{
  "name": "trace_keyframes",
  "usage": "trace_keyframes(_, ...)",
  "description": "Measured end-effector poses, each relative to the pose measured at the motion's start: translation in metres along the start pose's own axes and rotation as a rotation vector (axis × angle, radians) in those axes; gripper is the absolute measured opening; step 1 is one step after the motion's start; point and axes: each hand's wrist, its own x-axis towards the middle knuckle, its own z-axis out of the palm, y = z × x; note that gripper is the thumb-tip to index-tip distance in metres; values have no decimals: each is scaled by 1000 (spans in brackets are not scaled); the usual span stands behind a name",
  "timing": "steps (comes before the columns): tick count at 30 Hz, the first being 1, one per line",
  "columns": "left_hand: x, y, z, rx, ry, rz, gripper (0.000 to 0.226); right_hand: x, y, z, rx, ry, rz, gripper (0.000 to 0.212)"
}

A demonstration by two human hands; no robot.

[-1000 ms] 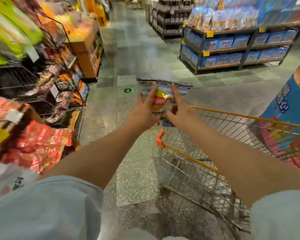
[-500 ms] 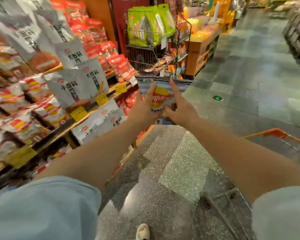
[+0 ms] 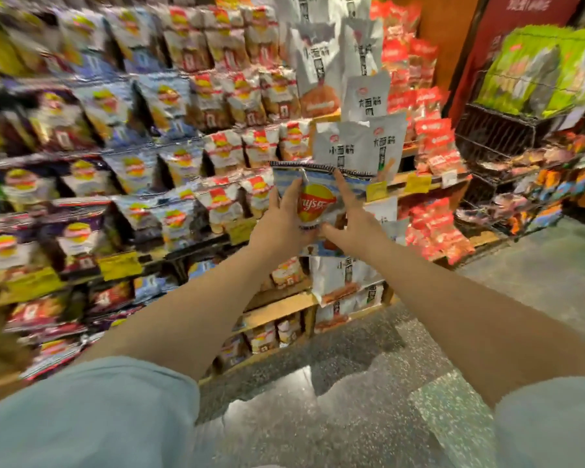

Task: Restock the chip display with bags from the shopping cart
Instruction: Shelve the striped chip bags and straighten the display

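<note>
A blue-and-white Lay's chip bag (image 3: pixel 314 204) with a yellow and red logo is held upright at chest height in front of the chip display (image 3: pixel 183 184). My left hand (image 3: pixel 279 228) grips its left side, fingers reaching up along the edge. My right hand (image 3: pixel 352 224) grips its right side with the index finger stretched toward the top seam. Both thumbs meet near the bag's lower middle. The display's wooden shelves are packed with rows of similar chip bags. The shopping cart is out of view.
White snack bags (image 3: pixel 358 146) hang and stand just behind the held bag, with red packets (image 3: pixel 436 197) to their right. A black wire rack (image 3: pixel 507 136) with green bags stands at far right. Yellow price tags (image 3: pixel 120 265) line the shelf edges. Speckled floor (image 3: pixel 352 400) lies below.
The view has swung left from the cart and aisle to face the chip shelves. Both hands kept the same hold on the chip bag, which is now close to the display.
</note>
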Motion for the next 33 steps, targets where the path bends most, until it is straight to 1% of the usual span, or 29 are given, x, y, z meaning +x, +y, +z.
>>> trace_keyframes(3, 0, -68, -35, 6, 61, -119, 99, 37, -39, 58, 18, -81, -66, 90)
trace_keyframes(7, -2, -146, -78, 54, 73, -218, 96, 78, -83, 132, 33, -177, -153, 90)
trace_keyframes(10, -4, -192, -103, 46, 73, -285, 93, 103, -109, 174, 78, -247, -186, 91)
trace_keyframes(16, 13, -267, -135, 37, 110, -396, 91, 166, -146, 240, 38, -382, -250, 90)
trace_keyframes(20, 45, -318, -150, 51, 153, -457, 90, 225, -161, 283, -7, -475, -280, 89)
trace_keyframes(24, 86, -365, -167, 35, 186, -546, 93, 282, -180, 325, 73, -534, -321, 90)
trace_keyframes(27, 111, -396, -175, 21, 209, -622, 95, 321, -192, 352, 45, -579, -339, 89)
trace_keyframes(30, 126, -425, -180, 18, 222, -645, 94, 350, -202, 379, 42, -636, -319, 88)
trace_keyframes(33, 136, -461, -185, -23, 180, -680, 94, 368, -209, 409, 22, -682, -279, 90)
